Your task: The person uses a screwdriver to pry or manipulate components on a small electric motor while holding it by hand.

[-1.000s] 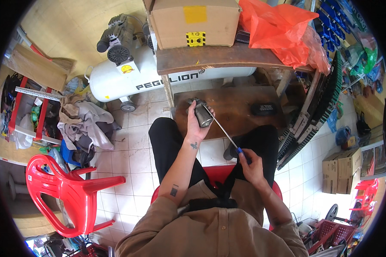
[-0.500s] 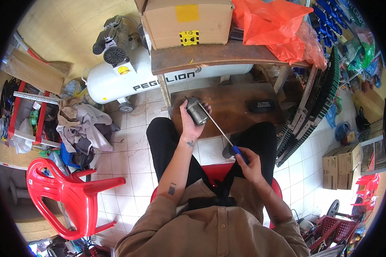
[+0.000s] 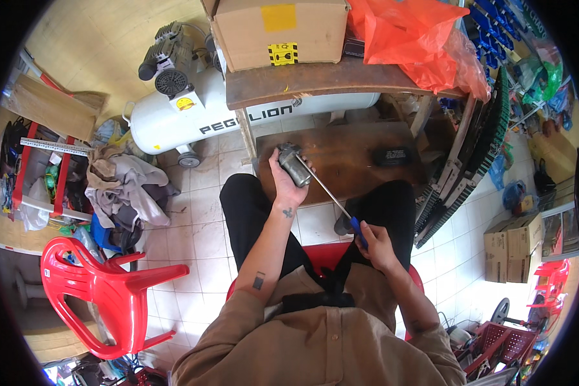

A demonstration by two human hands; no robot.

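Held up in front of my knees is a grey metal cylinder that looks like a small electric motor [image 3: 295,168]. My left hand [image 3: 291,190] is wrapped round it, with the palm under its near side and the fingertips showing at its right. A long-shafted screwdriver [image 3: 331,195] slants up from the right, its tip at the motor's upper end. My right hand [image 3: 377,246] grips its blue handle; the shaft crosses in front of the motor's right side. Whether the tip sits in a screw is too small to tell.
Ahead stands a wooden table [image 3: 328,83] bearing a cardboard box [image 3: 280,38] and orange plastic bags [image 3: 408,42]. Its lower shelf [image 3: 328,161] holds a black case [image 3: 392,156]. Behind lies a white air compressor [image 3: 174,112]. A red plastic chair [image 3: 103,289] is at my left, green-edged strips [image 3: 463,167] at right.
The motor has tilted slightly in my left hand. My right hand has shifted a little and turned round the screwdriver handle, while the tip stays near the motor's upper end.
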